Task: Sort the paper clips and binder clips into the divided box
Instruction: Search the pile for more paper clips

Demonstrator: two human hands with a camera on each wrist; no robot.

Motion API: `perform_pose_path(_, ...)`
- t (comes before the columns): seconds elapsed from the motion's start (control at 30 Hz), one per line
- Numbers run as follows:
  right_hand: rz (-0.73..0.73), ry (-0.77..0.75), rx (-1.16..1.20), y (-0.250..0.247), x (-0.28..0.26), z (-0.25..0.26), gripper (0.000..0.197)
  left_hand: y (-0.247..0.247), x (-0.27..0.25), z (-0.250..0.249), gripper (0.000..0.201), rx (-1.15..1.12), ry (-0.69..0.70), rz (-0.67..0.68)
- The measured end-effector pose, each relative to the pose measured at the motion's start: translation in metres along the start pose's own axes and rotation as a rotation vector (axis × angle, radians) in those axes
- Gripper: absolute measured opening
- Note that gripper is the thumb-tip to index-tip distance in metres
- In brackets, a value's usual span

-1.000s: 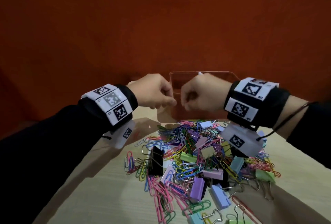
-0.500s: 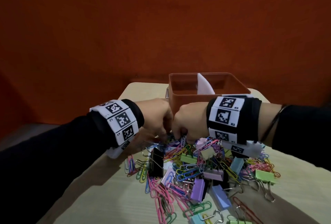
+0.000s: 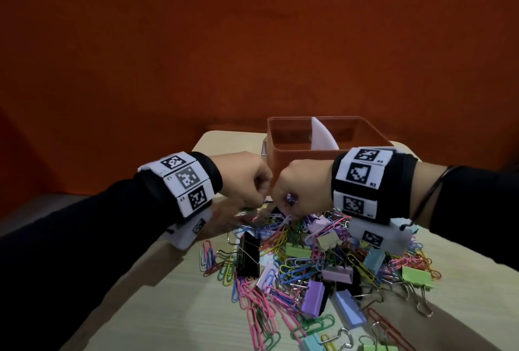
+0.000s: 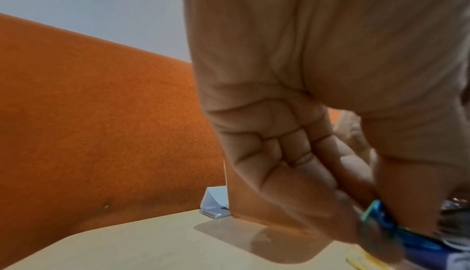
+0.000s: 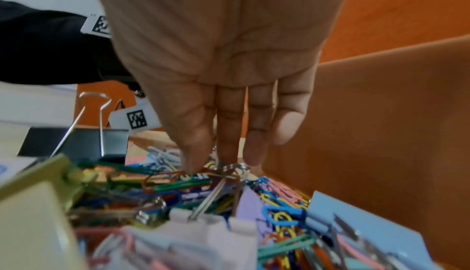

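On the table (image 3: pixel 168 308), both grips, left hand (image 3: pixel 247 175) and right hand (image 3: pixel 302 187), pinch paper clips (image 5: pixel 178 184).

The divided box (image 3: pixel 297 151) is set at the desk's (image 3: pixel 146 319) far edge; the pile of clips (image 3: pixel 317 272) is spread before it, with both hands held between.
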State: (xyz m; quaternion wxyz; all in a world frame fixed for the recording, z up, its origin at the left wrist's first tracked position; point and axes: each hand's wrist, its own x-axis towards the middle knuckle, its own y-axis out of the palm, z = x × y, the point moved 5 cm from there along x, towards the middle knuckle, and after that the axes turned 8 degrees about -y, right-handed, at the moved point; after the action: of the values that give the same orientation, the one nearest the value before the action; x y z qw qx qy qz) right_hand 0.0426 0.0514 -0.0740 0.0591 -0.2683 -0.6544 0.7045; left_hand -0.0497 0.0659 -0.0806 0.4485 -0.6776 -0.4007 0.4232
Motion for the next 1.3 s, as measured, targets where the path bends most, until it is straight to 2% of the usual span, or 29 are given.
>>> perform_pose_path(0.13, -0.114, 0.042, 0.133, -0.008, -0.008, -0.007, 0.009, -0.002, 0.000, 0.008, 0.010, -0.196, -0.049, 0.084)
perform_pose_path(0.27, -0.126, 0.085, 0.331, -0.007, -0.013, -0.016, 0.032, 0.000, 0.000, 0.013, 0.017, -0.392, -0.073, 0.173)
perform_pose_path(0.33, -0.124, 0.084, 0.422, -0.004, -0.014, -0.019, 0.040, 0.001, -0.001, 0.017, 0.019, -0.453, -0.106, 0.177)
perform_pose_path(0.47, -0.153, 0.143, 0.631, -0.001, -0.015, -0.024, 0.027, 0.000, -0.001, 0.024, 0.026, -0.577, -0.187, 0.146)
perform_pose_path(0.63, -0.200, 0.106, 0.978, -0.015, -0.019, -0.031, 0.026, -0.017, -0.003, 0.022, 0.029, -0.780, -0.155, 0.118)
perform_pose_path(0.7, -0.278, 0.100, 1.137, -0.028, -0.025, -0.040, 0.026, -0.032, -0.001, 0.017, 0.030, -0.886, -0.092, 0.058)
perform_pose_path(0.8, -0.493, 0.150, 1.239, -0.049, -0.036, -0.061, 0.025, -0.057, 0.004, 0.004, 0.024, -0.981, 0.018, -0.106)
perform_pose_path(0.87, -0.652, 0.247, 1.174, -0.059, -0.044, -0.076, 0.024, -0.070, 0.010, -0.003, 0.017, -0.934, 0.025, -0.252)
perform_pose_path(0.97, -0.788, 0.421, 0.880, -0.065, -0.051, -0.092, 0.019, -0.077, 0.023, -0.013, 0.013, -0.739, -0.002, -0.405)
perform_pose_path(1.03, -0.794, 0.489, 0.719, -0.063, -0.050, -0.096, 0.015, -0.077, 0.030, -0.018, 0.021, -0.607, -0.011, -0.460)
perform_pose_path(1.13, -0.710, 0.525, 0.457, -0.062, -0.047, -0.091, 0.011, -0.073, 0.033, -0.022, 0.028, -0.411, -0.018, -0.460)
perform_pose_path(1.23, -0.688, 0.469, 0.269, -0.064, -0.047, -0.076, 0.015, -0.068, 0.033, -0.019, 0.027, -0.351, -0.008, -0.423)
perform_pose_path(1.3, -0.664, 0.409, 0.198, -0.065, -0.046, -0.062, 0.014, -0.068, 0.027, -0.015, 0.020, -0.335, 0.005, -0.458)
